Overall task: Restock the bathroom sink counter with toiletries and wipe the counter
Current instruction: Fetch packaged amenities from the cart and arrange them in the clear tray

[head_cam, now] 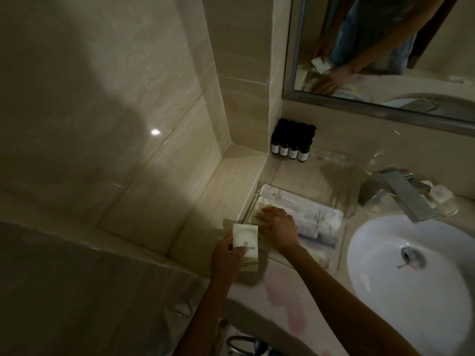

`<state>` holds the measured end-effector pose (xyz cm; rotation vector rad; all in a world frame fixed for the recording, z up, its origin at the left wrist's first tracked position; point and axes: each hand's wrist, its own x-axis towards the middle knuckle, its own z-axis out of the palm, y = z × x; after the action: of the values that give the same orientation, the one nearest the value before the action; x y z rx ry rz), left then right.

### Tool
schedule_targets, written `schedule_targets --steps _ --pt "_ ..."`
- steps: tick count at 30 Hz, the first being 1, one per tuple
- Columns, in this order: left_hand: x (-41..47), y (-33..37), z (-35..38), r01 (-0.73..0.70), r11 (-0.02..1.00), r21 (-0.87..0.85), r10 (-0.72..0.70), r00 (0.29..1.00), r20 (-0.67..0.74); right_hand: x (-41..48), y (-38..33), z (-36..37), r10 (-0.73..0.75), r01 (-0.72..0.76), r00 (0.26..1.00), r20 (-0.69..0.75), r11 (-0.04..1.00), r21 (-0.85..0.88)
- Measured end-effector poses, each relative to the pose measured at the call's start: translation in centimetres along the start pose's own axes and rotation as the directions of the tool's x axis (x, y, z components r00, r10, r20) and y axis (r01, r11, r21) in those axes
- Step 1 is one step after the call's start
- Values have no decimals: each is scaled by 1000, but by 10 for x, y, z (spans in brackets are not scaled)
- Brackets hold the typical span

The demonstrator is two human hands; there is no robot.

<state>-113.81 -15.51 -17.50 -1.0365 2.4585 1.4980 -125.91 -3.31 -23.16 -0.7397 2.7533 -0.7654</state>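
Sachet (245, 241), long axis pointing away from body, pinched in left hand (225, 256)

Bare counter (290, 176) between bottles (291, 147) and packets (308, 214)

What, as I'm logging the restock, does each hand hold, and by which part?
The left hand grips a white sachet by its lower left side; right hand only rests on packets.

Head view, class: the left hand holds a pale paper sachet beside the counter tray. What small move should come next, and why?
Probably lay the pale rectangular paper sachet onto the cream packets in the clear tray. The left hand pinches it at the tray's near edge, while the right hand rests on that stack, seemingly steadying it.
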Motion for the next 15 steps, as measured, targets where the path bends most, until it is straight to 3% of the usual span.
schedule_targets --steps 2,6,8,10,12,15 --pt "-1 1 0 -22 1000 4 22 1000 6 0 -1 -7 -26 27 999 -28 999 27" --pt "-2 1 -1 -19 1000 -17 20 1000 21 -12 0 -30 -63 95 968 -244 988 120" --pt "-1 1 0 -10 999 -53 11 1000 26 -22 -2 -40 35 26 981 -189 950 310" --pt "-2 3 2 -3 994 -110 8 999 44 -33 -7 -46 111 -82 993 -28 861 501" --pt "-4 7 5 6 984 -176 4 998 59 -43 -12 -46 97 -115 993 61 800 588" --pt "-6 9 12 -5 964 -267 28 996 80 -57 -14 -40 73 -107 994 79 772 626"
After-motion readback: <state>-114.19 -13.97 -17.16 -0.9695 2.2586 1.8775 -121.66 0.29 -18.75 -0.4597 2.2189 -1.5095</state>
